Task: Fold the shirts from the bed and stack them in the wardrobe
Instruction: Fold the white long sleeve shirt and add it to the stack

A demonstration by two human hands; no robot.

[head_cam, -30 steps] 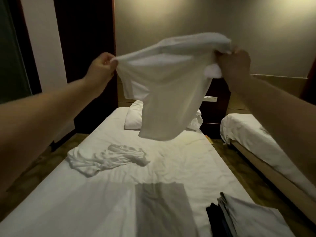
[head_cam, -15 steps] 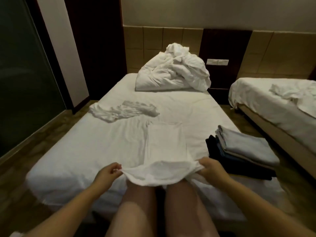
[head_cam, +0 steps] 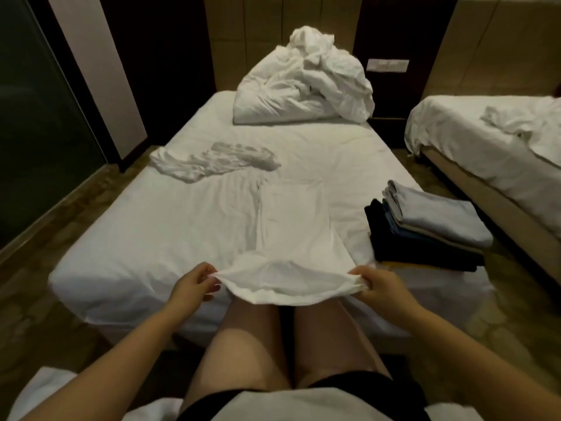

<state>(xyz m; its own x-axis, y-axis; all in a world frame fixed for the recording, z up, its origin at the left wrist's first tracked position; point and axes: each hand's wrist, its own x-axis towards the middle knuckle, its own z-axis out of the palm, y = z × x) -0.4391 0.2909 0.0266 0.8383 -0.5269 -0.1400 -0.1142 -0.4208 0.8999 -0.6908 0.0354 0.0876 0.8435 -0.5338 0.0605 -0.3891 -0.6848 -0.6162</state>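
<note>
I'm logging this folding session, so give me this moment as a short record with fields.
left hand: pinches the white shirt at its near left corner
right hand: pinches its near right corner
white shirt: spread lengthwise on the bed, near edge lifted
crumpled white garment: unfolded, bed's far left
folded stack: bed's right edge, grey on top
duvet: bunched at the head

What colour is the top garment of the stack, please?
The top garment is light grey; head view.

White shirt (head_cam: 293, 220) lowered frm mid-air, now laid flat on bed (head_cam: 151, 226).
</note>
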